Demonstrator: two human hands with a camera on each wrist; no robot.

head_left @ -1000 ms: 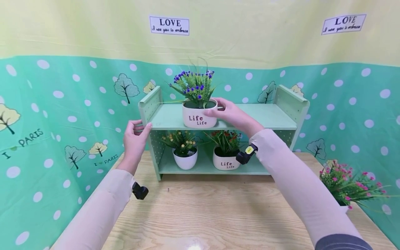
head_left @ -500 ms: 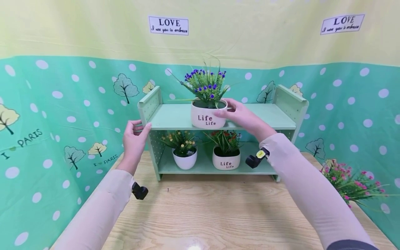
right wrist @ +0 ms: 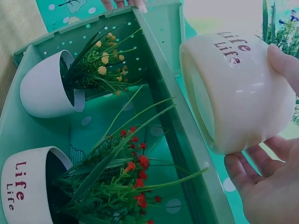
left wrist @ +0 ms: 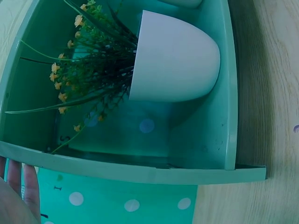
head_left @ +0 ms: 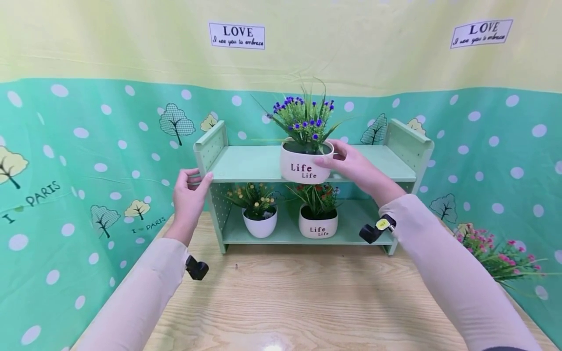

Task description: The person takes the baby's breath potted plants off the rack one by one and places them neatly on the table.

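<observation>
My right hand (head_left: 355, 165) grips a cream oval flowerpot (head_left: 303, 168) marked "Life" by its right end, thumb in front and fingers behind. Purple flowers (head_left: 307, 114) with green blades stand in it. The right wrist view shows the underside of the held flowerpot (right wrist: 238, 93), raised off the upper board of the green two-tier shelf (head_left: 254, 161). My left hand (head_left: 190, 197) holds the shelf's left side panel (head_left: 210, 151), thumb at the front edge and fingers at the outer face. In the left wrist view only part of the left hand (left wrist: 21, 198) shows.
On the lower tier stand a white pot (head_left: 260, 224) with yellow flowers and another "Life" pot (head_left: 318, 228) with red flowers. A pink-flowered plant (head_left: 496, 253) is at the right, partly behind my forearm. A dotted curtain (head_left: 110, 146) hangs behind the wooden table (head_left: 281, 292).
My right hand has moved the purple-flowered pot to the right along the upper board and slightly toward me. The left hand keeps its place on the side panel.
</observation>
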